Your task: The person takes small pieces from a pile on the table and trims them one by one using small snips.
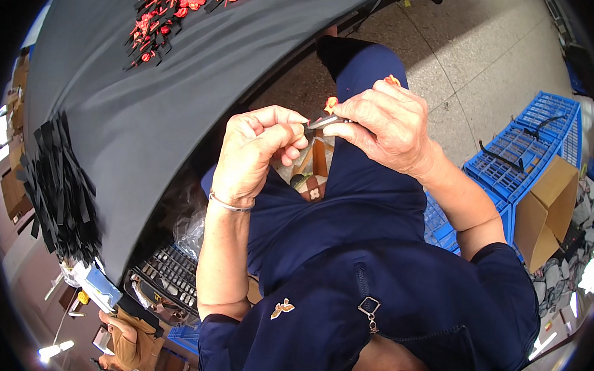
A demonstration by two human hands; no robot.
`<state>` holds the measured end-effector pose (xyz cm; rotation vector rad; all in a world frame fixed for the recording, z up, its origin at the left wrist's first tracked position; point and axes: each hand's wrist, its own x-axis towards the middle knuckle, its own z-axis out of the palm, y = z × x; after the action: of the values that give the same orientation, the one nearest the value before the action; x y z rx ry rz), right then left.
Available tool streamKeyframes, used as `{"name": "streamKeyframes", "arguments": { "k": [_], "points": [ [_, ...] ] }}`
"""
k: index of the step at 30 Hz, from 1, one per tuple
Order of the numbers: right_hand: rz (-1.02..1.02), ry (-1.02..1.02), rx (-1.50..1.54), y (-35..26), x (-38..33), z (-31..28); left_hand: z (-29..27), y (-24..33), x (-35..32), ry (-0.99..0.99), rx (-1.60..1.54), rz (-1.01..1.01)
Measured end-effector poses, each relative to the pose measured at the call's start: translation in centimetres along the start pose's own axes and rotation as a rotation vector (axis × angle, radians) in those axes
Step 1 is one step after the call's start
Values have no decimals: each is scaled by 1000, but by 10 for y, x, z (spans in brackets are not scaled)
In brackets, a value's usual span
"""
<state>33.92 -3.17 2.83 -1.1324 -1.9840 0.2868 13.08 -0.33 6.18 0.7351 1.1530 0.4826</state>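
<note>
Above my lap both hands are close together. My left hand (259, 144) is closed in a pinch, with a small dark piece showing at its fingertips; most of it is hidden. My right hand (390, 125) grips a small pointed metal tool (323, 122), its tip almost at the left fingertips; whether it is tweezers or snips cannot be made out. An orange-red bit (331, 105) sticks out by the right index finger, and another orange bit (392, 80) shows behind the knuckles. On the black-covered table lie black strips with red pieces (148, 29) in a heap.
A thick bundle of black strips (60, 186) hangs at the left edge of the black table cover (155, 119). Blue plastic crates (508, 163) and an open cardboard box (545, 208) stand at the right. Another person (128, 342) is at the lower left.
</note>
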Motion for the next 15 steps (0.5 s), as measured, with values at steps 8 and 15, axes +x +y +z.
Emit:
{"name": "streamKeyframes", "arguments": {
  "k": [8,15],
  "points": [
    [924,-5,1032,0,-6,7,10,-14,-7,101,94,96],
    [1043,-224,1115,-16,-8,37,21,-42,-19,318,974,1002]
  ]
}}
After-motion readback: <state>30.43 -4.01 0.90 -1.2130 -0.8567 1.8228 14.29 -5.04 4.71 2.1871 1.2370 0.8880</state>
